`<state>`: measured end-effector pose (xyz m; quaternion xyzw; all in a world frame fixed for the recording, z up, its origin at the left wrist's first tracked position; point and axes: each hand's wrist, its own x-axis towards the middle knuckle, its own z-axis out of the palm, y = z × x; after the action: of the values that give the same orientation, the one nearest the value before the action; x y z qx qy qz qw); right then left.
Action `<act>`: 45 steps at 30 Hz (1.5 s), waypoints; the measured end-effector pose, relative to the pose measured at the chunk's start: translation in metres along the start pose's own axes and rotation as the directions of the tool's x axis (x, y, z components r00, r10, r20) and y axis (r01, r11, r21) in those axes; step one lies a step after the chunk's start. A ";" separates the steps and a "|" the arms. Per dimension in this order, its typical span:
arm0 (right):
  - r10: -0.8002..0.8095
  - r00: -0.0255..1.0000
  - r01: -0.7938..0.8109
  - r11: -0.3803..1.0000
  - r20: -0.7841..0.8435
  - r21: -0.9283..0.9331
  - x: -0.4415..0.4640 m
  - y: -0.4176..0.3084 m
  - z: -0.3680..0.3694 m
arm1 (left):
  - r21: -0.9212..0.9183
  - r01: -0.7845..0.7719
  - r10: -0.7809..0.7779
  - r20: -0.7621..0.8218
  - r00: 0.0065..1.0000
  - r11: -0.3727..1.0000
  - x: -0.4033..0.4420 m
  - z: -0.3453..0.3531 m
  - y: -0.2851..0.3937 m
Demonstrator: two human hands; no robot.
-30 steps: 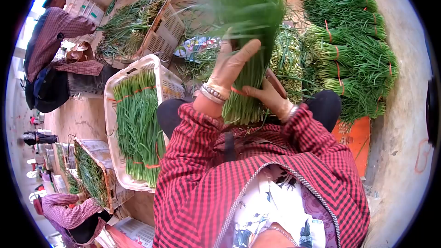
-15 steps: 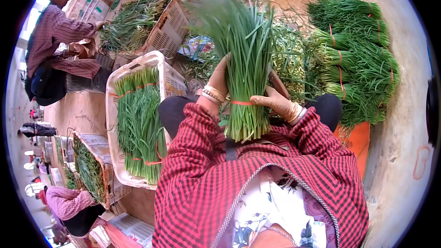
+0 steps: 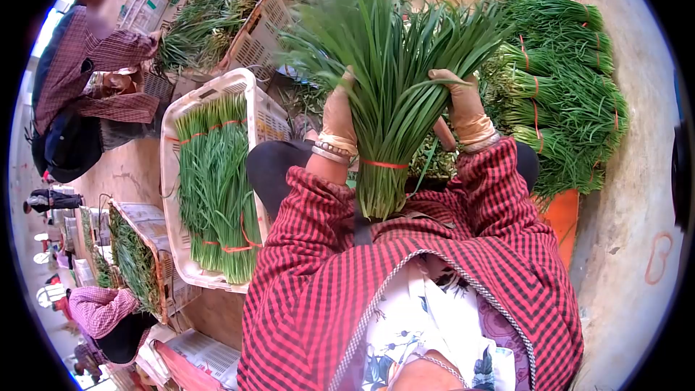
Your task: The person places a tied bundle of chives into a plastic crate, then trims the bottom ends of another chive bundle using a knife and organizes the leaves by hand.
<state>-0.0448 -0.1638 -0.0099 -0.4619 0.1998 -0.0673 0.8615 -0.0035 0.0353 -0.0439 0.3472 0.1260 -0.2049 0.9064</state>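
A large bunch of garlic chives [image 3: 394, 112] stands upright in front of my chest, cut ends down, with a red band [image 3: 384, 164] round the lower stems. My left hand [image 3: 339, 110], gloved, closes on the left side of the leaves above the band. On the other side my right hand [image 3: 465, 105], also gloved, grips leaves with its thumb across the front. Between the hands the leaf tops fan out wide. Most of my fingers are hidden behind the leaves.
To my left is a white plastic crate [image 3: 250, 108] with banded chive bunches. Several banded bunches [image 3: 572, 94] are piled at the right. Loose chives fill another crate [image 3: 269, 18] ahead, near a seated co-worker [image 3: 79, 80]. Another person [image 3: 105, 311] sits lower left.
My right hand has moved from the band up to the leaves. The hands are farther apart, and the leaf tops have spread to the right.
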 end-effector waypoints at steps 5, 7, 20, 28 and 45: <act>-0.037 0.999 0.037 0.999 0.014 -0.001 -0.009 -0.007 0.002 | -0.045 0.048 -0.049 -0.012 0.999 0.998 -0.007 0.005 -0.004; -0.044 0.998 0.044 0.999 0.042 0.000 -0.005 -0.006 -0.001 | 0.001 0.021 -0.021 0.050 0.999 1.000 0.000 -0.002 -0.007; -0.789 0.523 0.750 0.248 0.321 -0.613 0.016 -0.118 -0.007 | 0.624 -0.409 0.385 0.182 0.905 0.666 -0.037 0.023 -0.003; -0.436 0.450 0.721 -0.339 0.780 -0.605 0.000 -0.106 0.044 | 0.641 -0.437 0.378 0.237 0.895 0.632 -0.046 0.030 -0.012; -0.686 0.413 0.725 -0.151 0.599 -0.672 0.044 -0.151 -0.019 | 0.611 -0.397 0.365 0.184 0.913 0.685 -0.042 0.011 -0.016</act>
<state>-0.0020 -0.2766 0.0931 -0.8680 -0.0999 -0.3957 0.2829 -0.0471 0.0289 -0.0291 0.6465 -0.0473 -0.0506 0.7598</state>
